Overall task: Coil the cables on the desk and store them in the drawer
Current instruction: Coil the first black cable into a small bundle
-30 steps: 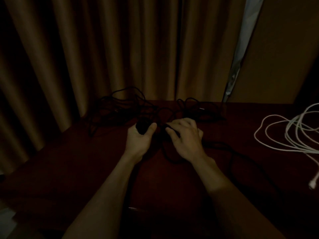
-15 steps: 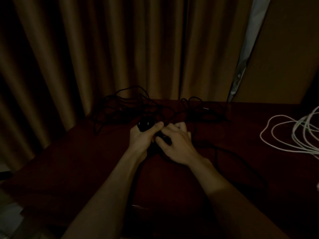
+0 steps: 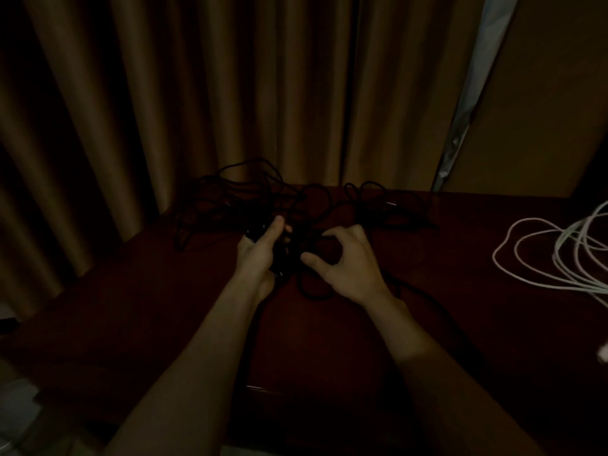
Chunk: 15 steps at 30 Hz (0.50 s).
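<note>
The left hand [image 3: 258,258] grips a small bundle of thin black rubber cable [image 3: 281,258], thumb up, midway across the dark red wooden desk [image 3: 164,307]. The bundle's long axis seems to run roughly away from the person. The right hand [image 3: 350,266] sits just beside it, fingers curled over 1 slack loop; whether it pinches the strand is lost in the dark. The loose black tangle [image 3: 237,199] sprawls left to right beyond both hands, likely feeding in from the far side.

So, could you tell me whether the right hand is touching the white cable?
Apart. The head view shows the right hand at the black cable, with a wide stretch of desk between it and the white cable on the right.
</note>
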Each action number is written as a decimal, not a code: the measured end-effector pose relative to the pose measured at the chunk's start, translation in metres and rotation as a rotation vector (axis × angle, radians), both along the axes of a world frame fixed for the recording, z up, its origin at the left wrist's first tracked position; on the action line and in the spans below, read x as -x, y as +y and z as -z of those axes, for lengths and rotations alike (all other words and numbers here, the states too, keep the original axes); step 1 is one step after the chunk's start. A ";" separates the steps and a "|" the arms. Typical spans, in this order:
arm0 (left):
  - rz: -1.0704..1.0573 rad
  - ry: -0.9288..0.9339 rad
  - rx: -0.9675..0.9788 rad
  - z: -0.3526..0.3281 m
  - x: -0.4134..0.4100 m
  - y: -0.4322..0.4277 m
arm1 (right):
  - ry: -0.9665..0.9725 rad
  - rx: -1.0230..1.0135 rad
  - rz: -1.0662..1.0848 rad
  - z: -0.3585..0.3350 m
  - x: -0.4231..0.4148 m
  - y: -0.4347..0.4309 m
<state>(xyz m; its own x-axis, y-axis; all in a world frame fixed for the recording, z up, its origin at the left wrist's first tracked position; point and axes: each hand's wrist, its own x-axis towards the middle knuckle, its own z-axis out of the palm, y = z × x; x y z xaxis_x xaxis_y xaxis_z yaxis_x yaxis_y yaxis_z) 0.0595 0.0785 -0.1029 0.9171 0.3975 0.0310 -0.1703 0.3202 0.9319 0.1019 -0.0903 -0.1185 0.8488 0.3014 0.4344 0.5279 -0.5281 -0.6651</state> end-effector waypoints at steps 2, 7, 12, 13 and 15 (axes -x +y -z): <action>0.006 -0.019 0.024 0.000 0.000 -0.001 | 0.012 -0.110 0.018 -0.003 0.000 -0.003; -0.012 0.006 0.004 0.000 0.001 -0.002 | -0.048 -0.034 0.177 -0.008 -0.003 -0.019; -0.076 0.028 -0.049 -0.021 0.002 0.000 | 0.006 0.050 0.288 -0.028 -0.007 -0.047; -0.090 0.028 -0.053 -0.028 0.003 0.000 | 0.016 0.059 0.309 -0.033 -0.007 -0.052; -0.110 0.009 -0.079 -0.045 0.004 0.000 | 0.015 0.081 0.341 -0.046 -0.006 -0.062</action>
